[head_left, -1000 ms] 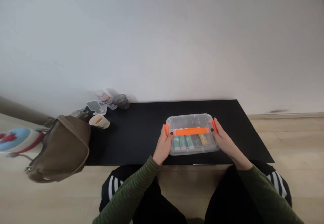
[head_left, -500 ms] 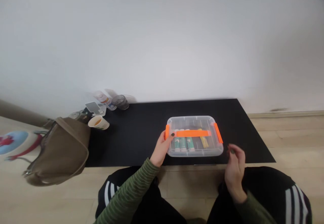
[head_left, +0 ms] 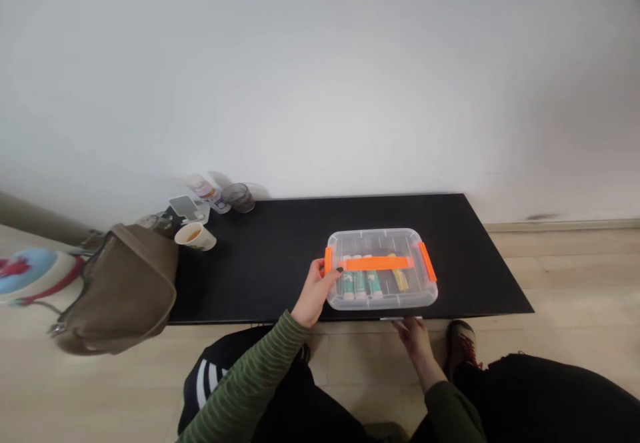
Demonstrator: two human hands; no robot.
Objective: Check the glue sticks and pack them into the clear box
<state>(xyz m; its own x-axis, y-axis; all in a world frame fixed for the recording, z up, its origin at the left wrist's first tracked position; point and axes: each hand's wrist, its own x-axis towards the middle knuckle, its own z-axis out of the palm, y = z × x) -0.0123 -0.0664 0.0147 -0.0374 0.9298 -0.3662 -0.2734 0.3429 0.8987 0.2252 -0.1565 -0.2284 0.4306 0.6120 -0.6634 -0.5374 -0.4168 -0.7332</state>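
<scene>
At a black worktop (head_left: 280,249), a person steadies a clear lidded box (head_left: 387,281) with the left hand (head_left: 314,293) while the right hand (head_left: 415,339) reaches low to a pale strip (head_left: 390,319) at the front edge. The box appears to rest flat, right of the middle and just inside that front edge, its orange carry handle (head_left: 377,263) folded down across the lid. Green-and-white tubes (head_left: 360,284) and a yellow item (head_left: 401,277) show through the plastic.

The step in hand looks to be steadying the box while the right hand works at the strip. Done well, it calls for light, even pressure on the box's left end, so that it neither tips nor slides over the nearby edge, with the right fingers seated squarely on the strip and knees clear below.

The left hand is closed on that left end, thumb over the lid beside the orange latch (head_left: 328,260), fingers wrapped around the side. The right hand, palm largely hidden, is partly curled with fingertips at the strip; whether they grip it or merely touch cannot be told. Toward the worktop's left end stands a paper cup (head_left: 203,239), well apart from both hands.
</scene>
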